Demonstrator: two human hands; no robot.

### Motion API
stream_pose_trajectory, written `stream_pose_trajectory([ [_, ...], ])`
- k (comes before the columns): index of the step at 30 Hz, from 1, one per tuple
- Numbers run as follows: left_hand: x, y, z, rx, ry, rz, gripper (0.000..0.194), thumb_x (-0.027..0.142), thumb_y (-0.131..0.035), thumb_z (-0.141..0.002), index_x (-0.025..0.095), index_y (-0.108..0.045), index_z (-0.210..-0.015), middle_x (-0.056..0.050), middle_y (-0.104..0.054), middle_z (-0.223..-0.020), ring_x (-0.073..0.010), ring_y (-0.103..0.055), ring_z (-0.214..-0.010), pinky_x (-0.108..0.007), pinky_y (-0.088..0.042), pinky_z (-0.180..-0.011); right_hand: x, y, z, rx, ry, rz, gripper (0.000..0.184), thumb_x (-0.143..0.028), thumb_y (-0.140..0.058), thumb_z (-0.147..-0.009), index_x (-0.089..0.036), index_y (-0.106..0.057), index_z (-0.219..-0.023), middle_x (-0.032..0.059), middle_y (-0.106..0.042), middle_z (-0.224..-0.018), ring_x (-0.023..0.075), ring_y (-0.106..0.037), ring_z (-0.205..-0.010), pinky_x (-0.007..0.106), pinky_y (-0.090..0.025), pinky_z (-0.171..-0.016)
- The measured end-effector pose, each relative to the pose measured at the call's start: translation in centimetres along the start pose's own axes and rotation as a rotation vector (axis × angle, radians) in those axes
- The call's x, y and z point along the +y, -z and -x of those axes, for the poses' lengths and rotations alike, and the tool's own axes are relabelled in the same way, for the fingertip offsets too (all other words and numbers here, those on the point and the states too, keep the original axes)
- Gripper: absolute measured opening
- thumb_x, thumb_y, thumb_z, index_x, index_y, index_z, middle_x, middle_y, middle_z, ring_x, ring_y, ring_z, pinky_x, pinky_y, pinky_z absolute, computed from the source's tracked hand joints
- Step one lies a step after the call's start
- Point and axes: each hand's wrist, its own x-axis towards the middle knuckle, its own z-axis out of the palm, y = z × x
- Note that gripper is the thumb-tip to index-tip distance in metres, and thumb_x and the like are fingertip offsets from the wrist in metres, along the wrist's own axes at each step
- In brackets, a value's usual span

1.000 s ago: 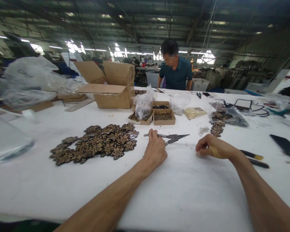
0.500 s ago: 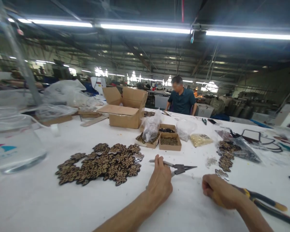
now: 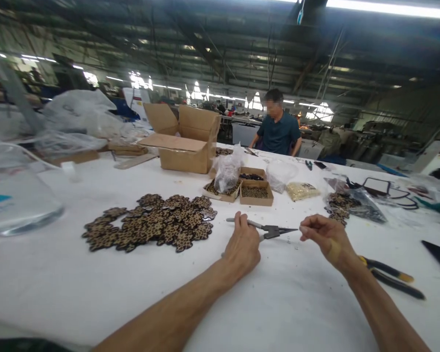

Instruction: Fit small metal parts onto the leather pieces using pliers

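My left hand [image 3: 242, 243] is wrapped round the grey handles of long-nose pliers [image 3: 273, 231], whose thin jaws point right. At the jaw tips my right hand [image 3: 326, 239] is closed in a pinch; whatever is between thumb and finger is too small to make out. To the left of the pliers lies a spread heap of leopard-print patches [image 3: 161, 222] with dark edges. More patches [image 3: 338, 208] lie behind my right hand, partly hidden by it. Black-and-yellow-handled pliers [image 3: 390, 274] rest beside my right wrist, their jaws covered.
Small open boxes of brass-coloured pieces [image 3: 254, 193] stand behind the pliers, by a large cardboard box [image 3: 185, 156]. A bag of yellowish pieces [image 3: 301, 190] is to their right. A clear container [image 3: 18, 205] stands at left. Another person [image 3: 280, 128] is across the table.
My right hand has risen from the table and come left to the plier tips. The left hand keeps its hold on the pliers. The view has tipped downward.
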Motion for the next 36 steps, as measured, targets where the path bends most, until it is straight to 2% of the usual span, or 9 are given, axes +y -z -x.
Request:
stream_pose_trajectory([
  [10, 0.0, 0.3, -0.1, -0.033, 0.02, -0.016, 0.04, 0.005, -0.055, -0.06, 0.006, -0.073, -0.096, -0.019, -0.067, -0.102, -0.0367, -0.041, -0.13, -0.056, -0.02, -0.122, 0.0, 0.0, 0.2, -0.005, -0.024, 0.007, 0.029, -0.043, -0.084, -0.077, -0.018, -0.077, -0.089, 0.0058, -0.074, -0.076, 0.0223, -0.071, -0.066, 0.035, -0.06, -0.066],
  [18, 0.2, 0.6, -0.1, -0.056, 0.031, 0.022, 0.041, 0.004, -0.055, -0.06, 0.009, -0.072, -0.097, -0.018, -0.065, -0.105, -0.0364, -0.04, -0.13, -0.055, -0.02, -0.122, 0.6, -0.2, 0.2, -0.008, -0.029, 0.022, 0.029, -0.044, -0.085, -0.076, -0.018, -0.079, -0.089, 0.0059, -0.074, -0.076, 0.0234, -0.071, -0.066, 0.037, -0.06, -0.066],
  [21, 0.2, 0.6, -0.1, -0.058, 0.031, 0.053, 0.038, 0.004, -0.056, -0.059, 0.009, -0.072, -0.093, -0.02, -0.065, -0.106, -0.0375, -0.039, -0.131, -0.057, -0.021, -0.121, 1.2, -0.1, 0.2, -0.024, -0.074, -0.086, 0.027, -0.04, -0.086, -0.075, -0.018, -0.079, -0.09, 0.0048, -0.073, -0.076, 0.0215, -0.071, -0.066, 0.036, -0.059, -0.068],
  [26, 0.2, 0.5, -0.2, -0.05, -0.011, 0.068, 0.036, 0.005, -0.057, -0.058, 0.009, -0.072, -0.091, -0.02, -0.064, -0.104, -0.0381, -0.038, -0.132, -0.059, -0.021, -0.121, 1.6, -0.1, 0.4, -0.127, -0.185, -0.381, 0.027, -0.034, -0.088, -0.074, -0.017, -0.078, -0.092, 0.0047, -0.071, -0.078, 0.0189, -0.068, -0.068, 0.037, -0.059, -0.071],
  [32, 0.5, 0.5, -0.1, -0.055, -0.024, 0.032, 0.031, 0.003, -0.056, -0.06, 0.011, -0.069, -0.087, -0.018, -0.062, -0.106, -0.0365, -0.04, -0.129, -0.058, -0.03, -0.118, 1.0, 0.1, 0.5, -0.203, -0.24, -0.454, 0.029, -0.037, -0.088, -0.074, -0.016, -0.077, -0.092, 0.005, -0.07, -0.074, 0.0183, -0.065, -0.068, 0.039, -0.058, -0.074],
  [36, 0.6, 0.3, 0.1, -0.042, -0.034, -0.007, 0.032, 0.004, -0.056, -0.06, 0.011, -0.069, -0.088, -0.018, -0.062, -0.107, -0.0362, -0.039, -0.132, -0.057, -0.029, -0.119, 0.9, 0.0, 0.6, -0.235, -0.253, -0.486, 0.027, -0.035, -0.087, -0.075, -0.016, -0.077, -0.091, 0.004, -0.068, -0.072, 0.0171, -0.062, -0.068, 0.037, -0.056, -0.075],
])
